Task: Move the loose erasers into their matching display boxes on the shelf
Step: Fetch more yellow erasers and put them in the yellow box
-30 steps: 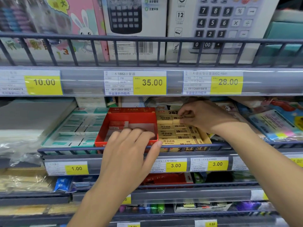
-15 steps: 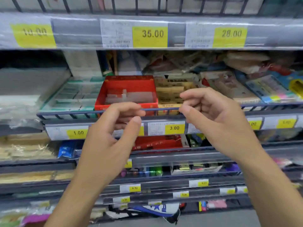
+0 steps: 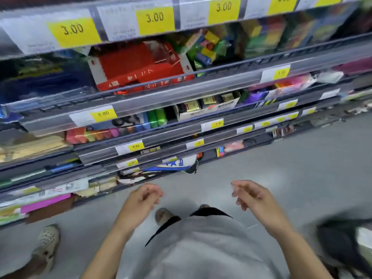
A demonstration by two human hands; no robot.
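**Hands low, shelves above**

In the upper middle of the frame we see a red box behind the shelf rail; what it holds is too blurred for us to tell, and we cannot pick out any loose erasers. To its right lie bright coloured packs. Lower, a white box holds small dark and yellow items. Yellow price tags run along the shelf edges.

At the bottom centre, our left hand hangs with fingers loosely curled, grasping nothing. Our right hand is relaxed too, fingers half curled and empty. Both hover over the grey floor. A shoe shows at lower left.
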